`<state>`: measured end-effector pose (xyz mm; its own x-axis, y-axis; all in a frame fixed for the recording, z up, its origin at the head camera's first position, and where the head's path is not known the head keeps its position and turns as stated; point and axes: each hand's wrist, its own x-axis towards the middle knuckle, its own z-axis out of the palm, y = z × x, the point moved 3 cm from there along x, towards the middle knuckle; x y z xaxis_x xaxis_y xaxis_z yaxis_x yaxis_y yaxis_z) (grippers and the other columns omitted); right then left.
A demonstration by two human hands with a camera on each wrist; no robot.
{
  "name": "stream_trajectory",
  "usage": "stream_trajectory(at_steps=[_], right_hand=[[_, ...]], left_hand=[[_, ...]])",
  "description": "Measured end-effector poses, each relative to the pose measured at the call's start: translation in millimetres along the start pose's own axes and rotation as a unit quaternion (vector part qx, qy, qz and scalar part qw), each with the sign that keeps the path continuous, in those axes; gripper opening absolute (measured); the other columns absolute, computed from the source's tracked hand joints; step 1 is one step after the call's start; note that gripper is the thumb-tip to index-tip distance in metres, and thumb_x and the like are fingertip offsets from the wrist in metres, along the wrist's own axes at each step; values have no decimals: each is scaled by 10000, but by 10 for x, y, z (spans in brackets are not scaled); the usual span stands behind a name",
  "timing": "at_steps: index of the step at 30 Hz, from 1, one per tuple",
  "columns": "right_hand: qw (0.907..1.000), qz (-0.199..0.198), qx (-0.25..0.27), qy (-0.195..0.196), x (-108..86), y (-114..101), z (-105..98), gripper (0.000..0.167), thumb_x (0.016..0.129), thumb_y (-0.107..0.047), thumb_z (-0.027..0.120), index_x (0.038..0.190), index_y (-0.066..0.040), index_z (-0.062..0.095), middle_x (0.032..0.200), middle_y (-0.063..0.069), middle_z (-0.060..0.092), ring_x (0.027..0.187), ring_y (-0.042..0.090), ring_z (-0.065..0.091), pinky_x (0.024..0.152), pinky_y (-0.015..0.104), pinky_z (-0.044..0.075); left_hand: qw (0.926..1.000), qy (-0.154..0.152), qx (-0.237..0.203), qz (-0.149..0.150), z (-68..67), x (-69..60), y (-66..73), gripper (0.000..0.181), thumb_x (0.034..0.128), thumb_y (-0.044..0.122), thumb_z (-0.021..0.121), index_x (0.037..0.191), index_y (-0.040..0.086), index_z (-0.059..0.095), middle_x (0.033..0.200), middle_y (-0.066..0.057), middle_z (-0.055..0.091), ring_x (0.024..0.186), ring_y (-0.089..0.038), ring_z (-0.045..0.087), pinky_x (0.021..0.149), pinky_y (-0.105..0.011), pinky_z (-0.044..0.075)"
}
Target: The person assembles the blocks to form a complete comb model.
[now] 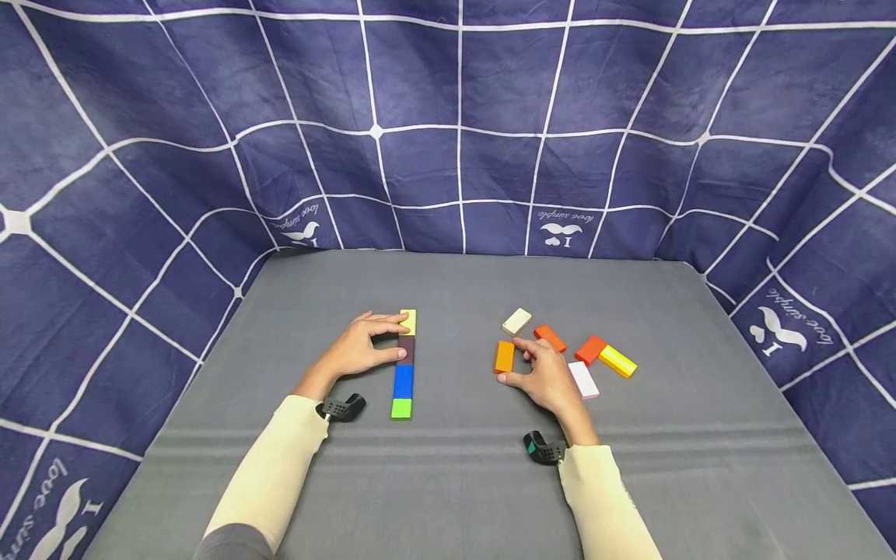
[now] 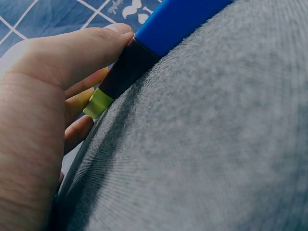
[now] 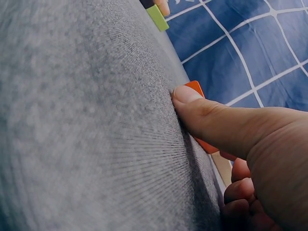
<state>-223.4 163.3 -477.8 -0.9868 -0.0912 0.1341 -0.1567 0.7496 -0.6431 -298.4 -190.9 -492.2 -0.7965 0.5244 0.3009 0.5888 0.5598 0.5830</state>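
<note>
A straight row on the left holds a yellow-green block (image 1: 409, 320), a dark block (image 1: 406, 350), a blue block (image 1: 404, 382) and a bright green block (image 1: 402, 408). My left hand (image 1: 353, 348) rests against its upper part, fingertips at the yellow-green block and thumb on the dark one. In the left wrist view the thumb of this hand (image 2: 53, 82) meets the dark block (image 2: 127, 70) near the blue block (image 2: 180, 21). With thumb and fingers at its two ends, my right hand (image 1: 551, 379) pinches an orange block (image 1: 504, 358); the right wrist view shows the thumb partly covering it (image 3: 195, 88).
Around the right hand lie a cream block (image 1: 516, 321), an orange-red block (image 1: 550, 338), a white block (image 1: 584, 380), a red block (image 1: 591, 349) and a yellow striped block (image 1: 619, 362). Blue grid-patterned cloth (image 1: 420, 93) surrounds the grey table (image 1: 455, 482) at the back and sides.
</note>
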Motion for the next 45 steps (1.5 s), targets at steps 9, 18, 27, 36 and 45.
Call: stream_trajectory(at_steps=[9, 18, 27, 36, 45], right_hand=[[10000, 50, 0, 40, 29, 17, -10, 685, 704, -338, 923, 1299, -120, 662, 950, 45, 567, 887, 189, 518, 776, 320, 412], [9999, 101, 115, 47, 13, 14, 31, 663, 712, -324, 919, 1289, -128, 658, 950, 49, 555, 872, 192, 504, 778, 315, 406], [9995, 220, 157, 145, -13, -10, 13, 672, 706, -408, 910, 1277, -146, 669, 957, 39, 573, 884, 180, 517, 760, 310, 405], [9993, 214, 212, 232, -10, -31, 25, 662, 697, -433, 909, 1256, -166, 675, 954, 30, 562, 890, 177, 516, 768, 303, 408], [9980, 34, 480, 399, -20, -99, 43, 631, 688, -359, 927, 1233, -157, 684, 915, 51, 536, 879, 184, 508, 764, 303, 396]], left_hand=[[10000, 2, -7, 38, -7, 31, 5, 407, 820, 410, 824, 1193, 267, 743, 1425, 54, 613, 1345, -208, 550, 1209, -604, 218], [10000, -33, -20, -43, -23, -5, 15, 423, 819, 429, 821, 1202, 268, 737, 1436, 51, 604, 1358, -219, 538, 1213, -599, 206], [9999, -7, -93, -65, -16, -15, 10, 420, 816, 442, 819, 1194, 276, 741, 1434, 69, 603, 1355, -210, 540, 1218, -589, 201], [9999, -24, -82, -70, -8, -3, -4, 414, 819, 441, 818, 1196, 289, 738, 1439, 77, 597, 1358, -208, 538, 1222, -588, 193], [10000, -33, 9, -31, -9, -2, -4, 425, 817, 449, 818, 1202, 291, 734, 1443, 73, 595, 1354, -217, 543, 1212, -603, 207]])
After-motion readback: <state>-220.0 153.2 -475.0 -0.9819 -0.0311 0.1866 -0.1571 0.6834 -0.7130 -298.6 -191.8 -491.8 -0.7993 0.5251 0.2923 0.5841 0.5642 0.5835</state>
